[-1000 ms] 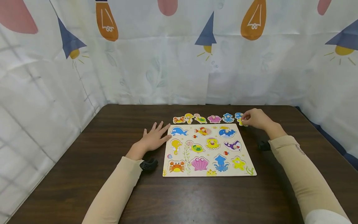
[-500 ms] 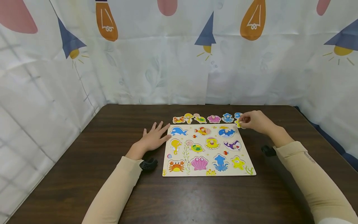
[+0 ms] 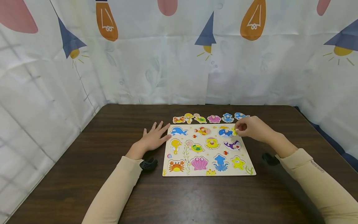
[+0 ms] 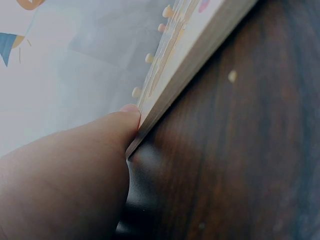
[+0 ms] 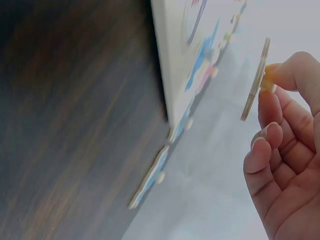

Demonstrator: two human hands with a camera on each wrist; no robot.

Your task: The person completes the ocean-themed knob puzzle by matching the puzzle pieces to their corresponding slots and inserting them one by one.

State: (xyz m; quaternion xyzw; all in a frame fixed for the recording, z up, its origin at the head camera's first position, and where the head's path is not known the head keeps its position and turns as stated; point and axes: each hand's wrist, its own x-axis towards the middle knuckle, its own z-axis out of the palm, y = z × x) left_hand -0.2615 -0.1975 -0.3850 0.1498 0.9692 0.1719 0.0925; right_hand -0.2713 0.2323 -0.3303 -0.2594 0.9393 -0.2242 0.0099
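Note:
Between thumb and finger, my right hand (image 3: 251,128) pinches the small knob of a yellow starfish puzzle piece (image 5: 256,80). The piece hangs over the upper right corner of the puzzle board (image 3: 207,155), mostly covered by the fingers in the head view. My left hand (image 3: 153,137) lies with fingers spread at the board's left edge, its thumb (image 4: 131,112) touching the rim. On the board, fish, whale, octopus and purple orca pieces sit in their spots. Pictures of a starfish (image 3: 238,163), squid, shell, crab, turtle, seahorse and dolphin show without knobs.
Behind the board lies a row of loose knobbed pieces: crab (image 3: 179,120), seahorse (image 3: 189,118), turtle (image 3: 200,118), pink shell (image 3: 214,119), blue squid (image 3: 227,118) and blue dolphin (image 3: 241,115). A patterned curtain (image 3: 167,77) hangs beyond the dark wooden table (image 3: 112,193).
My right hand has lifted the starfish piece from beside the dolphin piece and carried it toward me and left, over the board's corner. My left hand stays in place.

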